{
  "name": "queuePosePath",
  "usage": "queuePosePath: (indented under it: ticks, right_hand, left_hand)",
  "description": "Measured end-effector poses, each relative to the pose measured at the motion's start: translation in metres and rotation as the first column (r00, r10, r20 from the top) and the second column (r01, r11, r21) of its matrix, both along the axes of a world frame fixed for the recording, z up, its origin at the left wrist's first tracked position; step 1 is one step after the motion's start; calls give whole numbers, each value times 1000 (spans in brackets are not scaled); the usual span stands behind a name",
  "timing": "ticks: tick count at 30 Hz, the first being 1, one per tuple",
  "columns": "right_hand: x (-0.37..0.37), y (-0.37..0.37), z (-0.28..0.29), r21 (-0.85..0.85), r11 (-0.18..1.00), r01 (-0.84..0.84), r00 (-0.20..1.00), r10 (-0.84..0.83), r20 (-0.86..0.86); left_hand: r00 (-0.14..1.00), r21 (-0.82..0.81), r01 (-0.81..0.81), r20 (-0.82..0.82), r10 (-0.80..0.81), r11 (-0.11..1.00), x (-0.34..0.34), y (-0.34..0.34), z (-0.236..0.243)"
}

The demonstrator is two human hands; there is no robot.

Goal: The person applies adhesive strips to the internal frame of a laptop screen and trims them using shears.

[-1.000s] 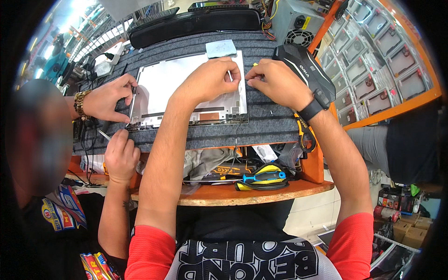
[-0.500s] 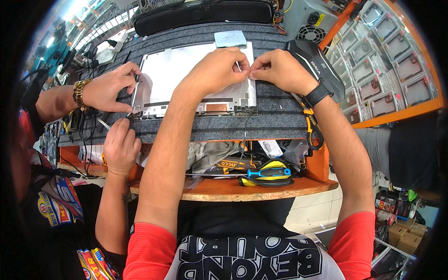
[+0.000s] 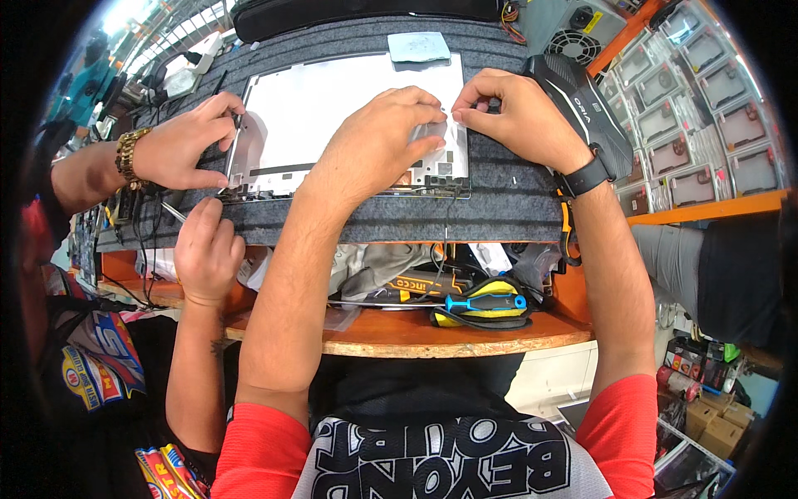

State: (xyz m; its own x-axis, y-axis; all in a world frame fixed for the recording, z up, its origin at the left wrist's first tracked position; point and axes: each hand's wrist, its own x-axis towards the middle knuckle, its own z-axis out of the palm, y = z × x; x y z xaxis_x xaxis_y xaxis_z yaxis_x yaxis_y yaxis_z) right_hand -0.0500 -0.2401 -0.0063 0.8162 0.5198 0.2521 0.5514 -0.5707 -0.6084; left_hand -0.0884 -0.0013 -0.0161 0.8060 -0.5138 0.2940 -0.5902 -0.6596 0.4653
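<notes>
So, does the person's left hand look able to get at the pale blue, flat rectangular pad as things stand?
Probably yes: the left hand is over the flat white rectangular panel, and nothing shows between it and the pad at the panel's far edge.

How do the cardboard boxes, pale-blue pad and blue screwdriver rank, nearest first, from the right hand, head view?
From the right hand:
1. Pale-blue pad, white panel far edge
2. Blue screwdriver, shelf below
3. Cardboard boxes, lower right
</notes>
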Motion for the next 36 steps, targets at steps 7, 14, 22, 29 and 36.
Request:
queuePosePath:
  ticks: [7, 14, 22, 29, 36]
  right_hand:
    - [-5, 3, 3, -28, 999, 19, 996, -21, -84]
    - [-4, 1, 1, 19, 1000, 17, 996, -15, -89]
    - [-5, 0, 3, 46, 999, 5, 991, 1, -131]
    - [-6, 0, 4, 41, 999, 13, 991, -7, -131]
    - [-6, -1, 4, 34, 999, 14, 997, -12, -79]
  left_hand:
    - [1000, -27, 2, 3, -2, 1000, -3, 0, -2]
    - [1000, -26, 0, -19, -1, 1000, 0, 0, -4]
    - [1000, -12, 0, -4, 0, 1000, 1, -1, -6]
    - [1000, -15, 3, -3, -3, 1000, 1, 0, -7]
    - [1000, -17, -4, -2, 4, 1000, 0, -1, -7]
